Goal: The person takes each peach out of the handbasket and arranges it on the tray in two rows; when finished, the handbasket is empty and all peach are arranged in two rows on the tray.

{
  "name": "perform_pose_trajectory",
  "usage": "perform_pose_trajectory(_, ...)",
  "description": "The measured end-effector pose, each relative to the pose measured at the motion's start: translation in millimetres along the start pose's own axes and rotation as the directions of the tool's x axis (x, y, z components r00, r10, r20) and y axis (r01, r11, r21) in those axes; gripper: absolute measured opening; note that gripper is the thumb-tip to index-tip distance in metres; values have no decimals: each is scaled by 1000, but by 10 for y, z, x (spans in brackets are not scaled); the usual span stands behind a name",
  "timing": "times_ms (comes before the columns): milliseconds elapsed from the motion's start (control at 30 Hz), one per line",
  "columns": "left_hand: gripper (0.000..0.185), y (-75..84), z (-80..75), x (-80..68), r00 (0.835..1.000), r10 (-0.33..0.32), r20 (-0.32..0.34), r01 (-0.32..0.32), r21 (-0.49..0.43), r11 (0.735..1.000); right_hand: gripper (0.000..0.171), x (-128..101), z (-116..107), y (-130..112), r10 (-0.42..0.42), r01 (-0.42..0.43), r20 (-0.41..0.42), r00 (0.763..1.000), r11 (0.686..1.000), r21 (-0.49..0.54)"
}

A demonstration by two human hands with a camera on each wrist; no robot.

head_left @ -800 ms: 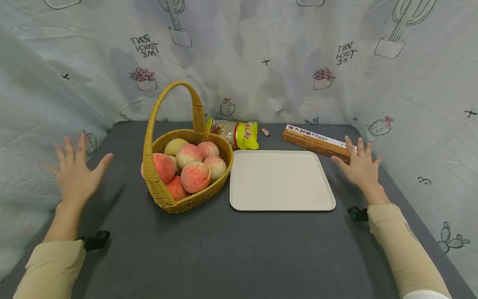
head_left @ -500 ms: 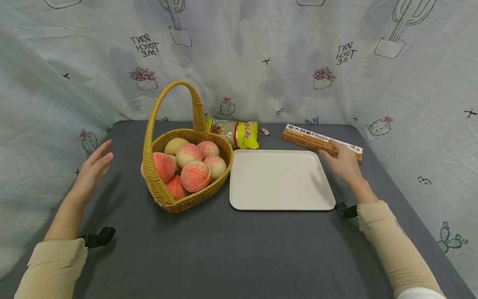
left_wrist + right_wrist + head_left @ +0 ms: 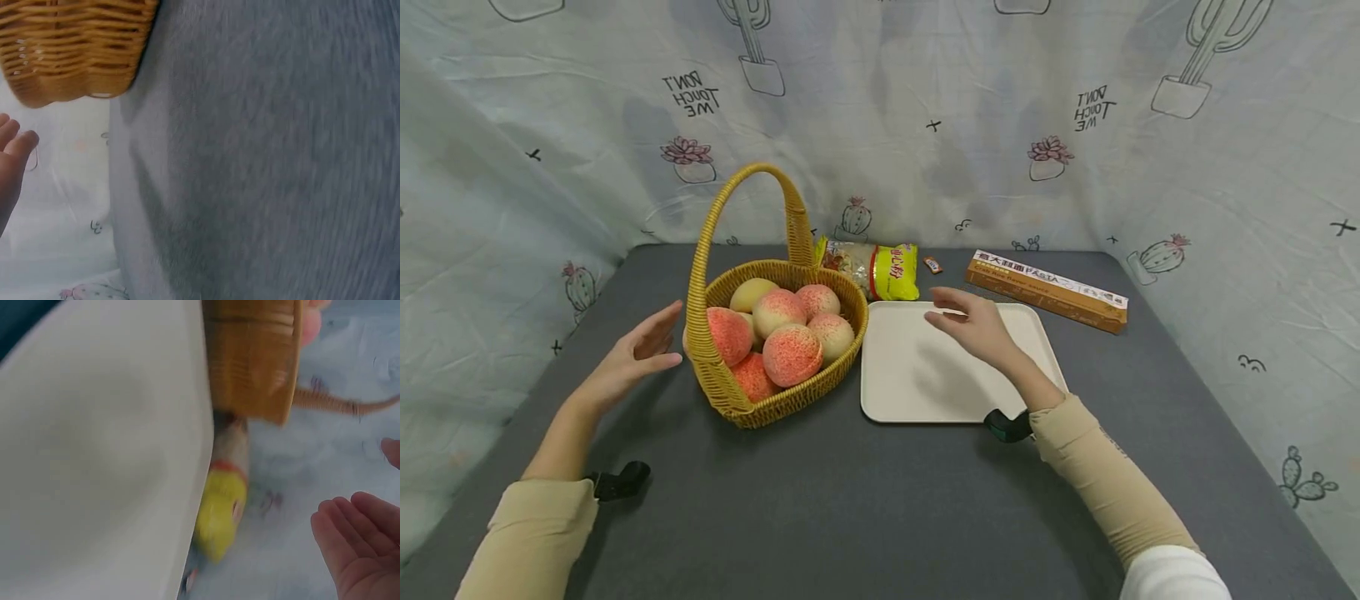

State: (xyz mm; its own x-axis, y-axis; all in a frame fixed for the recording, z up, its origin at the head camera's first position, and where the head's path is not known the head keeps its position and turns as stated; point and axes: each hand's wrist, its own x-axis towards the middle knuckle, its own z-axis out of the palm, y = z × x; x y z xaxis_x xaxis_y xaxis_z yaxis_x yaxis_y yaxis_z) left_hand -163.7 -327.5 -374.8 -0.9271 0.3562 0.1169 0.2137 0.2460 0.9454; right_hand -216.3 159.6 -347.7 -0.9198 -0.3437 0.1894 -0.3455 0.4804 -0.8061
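Nothing moved yet: all peaches (image 3: 792,353) sit in the basket (image 3: 775,398) between my hands, tray (image 3: 887,400) under my right hand (image 3: 977,325) bare. Left hand (image 3: 640,354) just beside the basket wall; both hands relaxed, fingers straight, holding nothing.

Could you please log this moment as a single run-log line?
left hand: open, beside basket | right hand: open, above tray | peaches: in basket

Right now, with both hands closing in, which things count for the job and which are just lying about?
In play:
left hand, open, beside the basket
peaches in the basket
right hand, open, over the tray

Lying about:
yellow packet
pasta box
small orange wrapper
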Motion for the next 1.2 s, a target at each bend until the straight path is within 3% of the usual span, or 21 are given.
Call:
perform_pose_trajectory(167, 74, -37, 21, 29, 1000, 19, 19, -17, -90, 996, 49, 157, 399, -255, -53, 43, 102, 993, 995, 92)
perform_pose_trajectory(400, 91, -41, 43, 50, 995, -94, 38, 94, 3, 996, 50, 410, 877, -616, -157, 127, 219, 963, 982, 142)
perform_pose_trajectory(567, 94, -51, 67, 84, 995, -92, 31, 90, 57, 994, 53, 581, 1120, -895, -189, 149, 297, 936, 977, 153)
perform_pose_trajectory(900, 96, -56, 87, 141, 995, -96, 38, 91, 115, 989, 67, 837, 1388, -1229, -81, 49, 515, 853, 996, 75)
perform_pose_trajectory(1200, 96, -60, 68, 159, 996, -81, 30, 76, 127, 989, 69, 1010, 1585, -1398, 0, 35, 567, 824, 998, -50)
